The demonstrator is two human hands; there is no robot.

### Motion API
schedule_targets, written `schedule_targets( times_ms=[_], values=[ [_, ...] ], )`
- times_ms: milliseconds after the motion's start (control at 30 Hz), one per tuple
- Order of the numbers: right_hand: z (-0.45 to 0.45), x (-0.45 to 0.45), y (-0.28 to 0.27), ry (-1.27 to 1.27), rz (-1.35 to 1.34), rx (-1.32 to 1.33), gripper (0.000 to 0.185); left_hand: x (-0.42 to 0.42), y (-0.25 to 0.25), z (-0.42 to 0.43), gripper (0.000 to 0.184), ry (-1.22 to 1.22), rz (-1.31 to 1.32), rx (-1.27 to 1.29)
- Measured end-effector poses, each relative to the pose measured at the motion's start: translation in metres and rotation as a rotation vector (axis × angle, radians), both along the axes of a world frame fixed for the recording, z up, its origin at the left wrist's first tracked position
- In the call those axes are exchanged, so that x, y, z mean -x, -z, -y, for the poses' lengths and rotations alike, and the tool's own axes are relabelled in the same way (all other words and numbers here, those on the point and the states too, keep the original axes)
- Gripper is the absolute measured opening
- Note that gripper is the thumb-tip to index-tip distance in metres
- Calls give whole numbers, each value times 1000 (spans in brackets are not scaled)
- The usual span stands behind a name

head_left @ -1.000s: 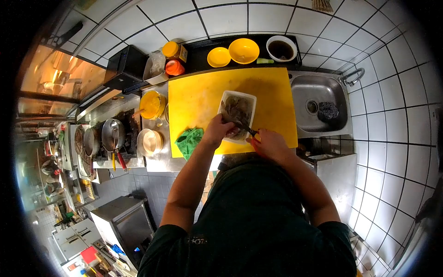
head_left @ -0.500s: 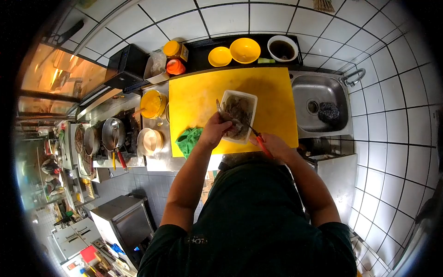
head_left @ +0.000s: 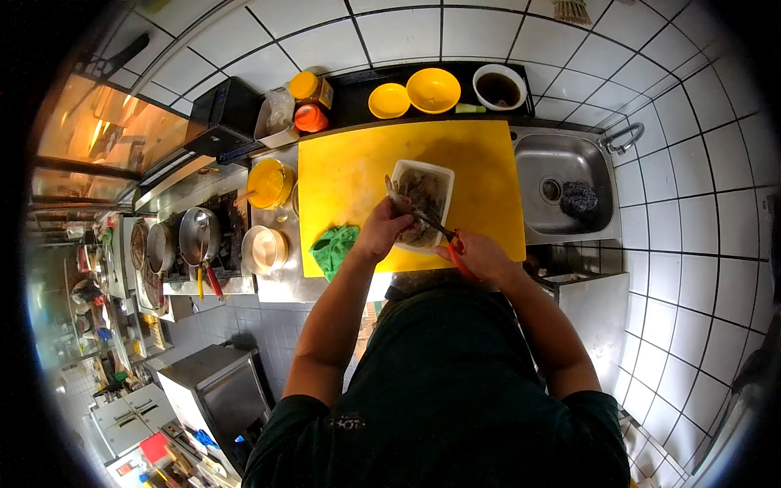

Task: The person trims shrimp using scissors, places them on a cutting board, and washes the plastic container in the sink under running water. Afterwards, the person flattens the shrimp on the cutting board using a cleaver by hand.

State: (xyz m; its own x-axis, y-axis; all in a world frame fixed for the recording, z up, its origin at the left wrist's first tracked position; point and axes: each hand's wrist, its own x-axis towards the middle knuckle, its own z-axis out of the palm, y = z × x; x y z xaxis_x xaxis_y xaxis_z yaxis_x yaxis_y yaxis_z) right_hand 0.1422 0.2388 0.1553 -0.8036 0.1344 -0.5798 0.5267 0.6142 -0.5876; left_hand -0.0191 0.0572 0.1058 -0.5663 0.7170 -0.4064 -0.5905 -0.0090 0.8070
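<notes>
My left hand (head_left: 381, 231) is closed around a raw, greyish shrimp (head_left: 391, 189) above the near left side of a white tub (head_left: 448, 189). More greyish shrimp (head_left: 423, 185) lie inside that tub, which stands on a yellow cutting board (head_left: 350, 171). Red-handled scissors (head_left: 460, 260) are gripped in my right hand (head_left: 482, 255) at the tub's near right corner. Their dark blades point left across the tub and reach the shrimp by my left fingers. Whether the blades touch its shell I cannot make out.
A green cloth (head_left: 333, 250) lies on the board's near left corner. To the right is a metal sink (head_left: 529, 175) holding a dark scrubber (head_left: 578, 198). Yellow bowls (head_left: 433, 90) line the back shelf. Pans (head_left: 198, 236) sit on the stove at left.
The scissors have swung up and left, bringing their blades to the shrimp at my left hand. My left hand has stayed nearly in place.
</notes>
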Motion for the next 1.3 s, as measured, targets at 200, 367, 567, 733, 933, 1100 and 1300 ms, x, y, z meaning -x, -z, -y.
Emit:
schedule_targets(
  times_ms=[200, 367, 567, 733, 933, 1100, 1300],
  values=[
    [-1, -10, -16, 20, -80, -110, 61, 6, 0, 7, 33, -6, -293, 14],
    [-5, -17, -9, -17, -189, -154, 55, 5, -2, 6, 34, -46, -285, -40],
    [-6, -12, -15, -65, -105, -138, 58, 4, 0, 5, 37, -44, -307, -14],
    [-4, -10, -21, -54, -116, -148, 56, 4, -1, 4, 39, -33, -311, 9],
    [0, -3, -13, -33, -96, -150, 53, -2, -1, 0, 41, 0, -380, 76],
    [0, -2, 8, -24, -116, -141, 52, -3, 6, 0, 38, 8, -345, 83],
    [0, -3, 25, 107, 58, 193, 65, -3, 12, 2, 31, -11, -574, 467]
  ],
)
